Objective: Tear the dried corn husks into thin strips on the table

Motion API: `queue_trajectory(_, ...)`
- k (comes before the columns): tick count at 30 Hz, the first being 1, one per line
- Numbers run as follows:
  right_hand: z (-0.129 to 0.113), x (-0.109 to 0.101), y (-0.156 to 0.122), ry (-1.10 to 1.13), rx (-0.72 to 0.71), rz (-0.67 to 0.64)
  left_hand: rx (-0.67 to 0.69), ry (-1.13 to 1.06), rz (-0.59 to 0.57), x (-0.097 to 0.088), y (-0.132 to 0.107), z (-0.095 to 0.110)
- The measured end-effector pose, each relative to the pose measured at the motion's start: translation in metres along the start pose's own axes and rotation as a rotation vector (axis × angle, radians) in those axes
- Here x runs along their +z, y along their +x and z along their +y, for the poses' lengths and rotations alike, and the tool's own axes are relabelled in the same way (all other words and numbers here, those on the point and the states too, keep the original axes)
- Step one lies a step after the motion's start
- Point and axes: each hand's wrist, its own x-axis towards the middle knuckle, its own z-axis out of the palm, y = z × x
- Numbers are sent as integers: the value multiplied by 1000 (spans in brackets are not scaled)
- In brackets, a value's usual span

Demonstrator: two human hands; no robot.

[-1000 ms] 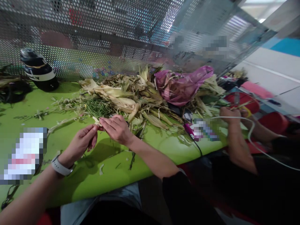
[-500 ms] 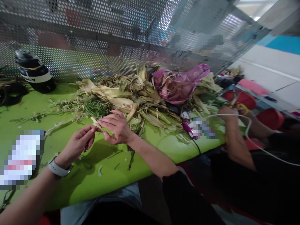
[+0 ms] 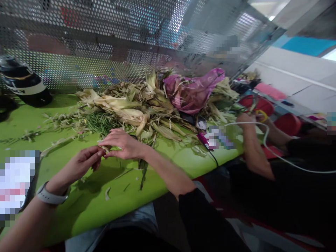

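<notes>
My left hand (image 3: 85,161), with a pale watch strap (image 3: 52,194) on its wrist, pinches one end of a small pale strip of husk (image 3: 107,148). My right hand (image 3: 122,144) closes on the same strip from the other side, thumb and fingers meeting near the left fingertips. Most of the strip is hidden by the fingers. Just beyond the hands lies a bundle of thin green strands (image 3: 99,122). Behind it is a heap of dry corn husks (image 3: 123,112). A pale scrap (image 3: 107,193) lies on the green table (image 3: 126,203) nearer to me.
A purple plastic bag (image 3: 191,96) rests on the husks. A dark bottle (image 3: 25,84) stands at the left, near a blurred-out flat device (image 3: 17,182). Perforated metal panel (image 3: 105,45) rises behind. At right, a co-worker's hand (image 3: 245,120) is beside yellow-handled scissors (image 3: 261,115) and a white cable (image 3: 266,140).
The view has shifted, so the table things sit further left. My fingertips have drawn closer together, and less of the pale strip shows between them.
</notes>
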Motion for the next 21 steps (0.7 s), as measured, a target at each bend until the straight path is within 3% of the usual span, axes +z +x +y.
queue_trajectory(6,-1,-6,1,50,41,-141,-100,-67,-111,-3,-3,6)
queue_trajectory(13,-1,-10,0,177,34,-111,-77,-170,-133,-5,-5,11)
queue_trajectory(21,-5,-11,0,279,93,-104,-235,-370,-103,-1,-4,8)
